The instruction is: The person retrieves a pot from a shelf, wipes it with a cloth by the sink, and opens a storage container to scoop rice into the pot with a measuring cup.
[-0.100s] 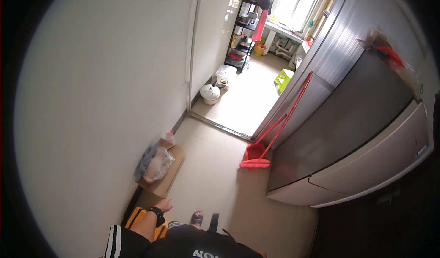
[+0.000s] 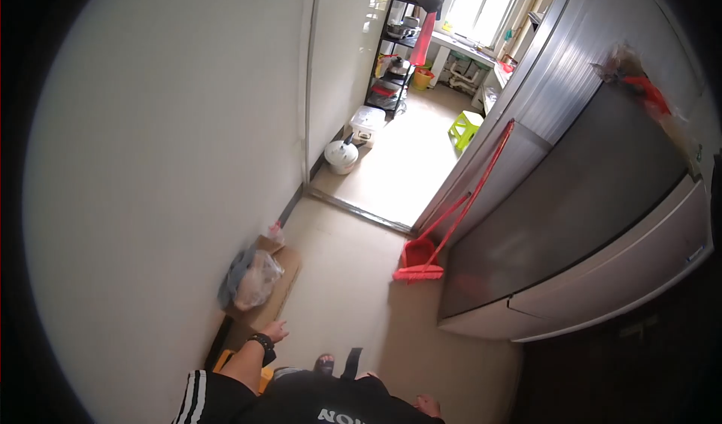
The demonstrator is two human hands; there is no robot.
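My left hand [image 2: 276, 331] is low in the view, left of the middle, with a dark band on its wrist. Its fingers are loosely apart and nothing is in them. It hangs just in front of a cardboard box [image 2: 284, 273] with a clear plastic bag [image 2: 258, 281] on top. Near the bottom edge, right of my dark shirt, my right hand [image 2: 428, 405] shows only in part; its fingers are too small and blurred to read.
A red broom [image 2: 418, 273] and dustpan [image 2: 418, 252] lean beside a grey fridge [image 2: 556, 198] on the right. Beyond the doorway sill [image 2: 361, 212] are a white pot [image 2: 341, 155], a green stool [image 2: 466, 129] and a black rack [image 2: 382, 63]. Something yellow [image 2: 266, 379] is at lower left.
My right hand has come further into view at the bottom. My left hand has shifted slightly up and right, and the view has moved a little.
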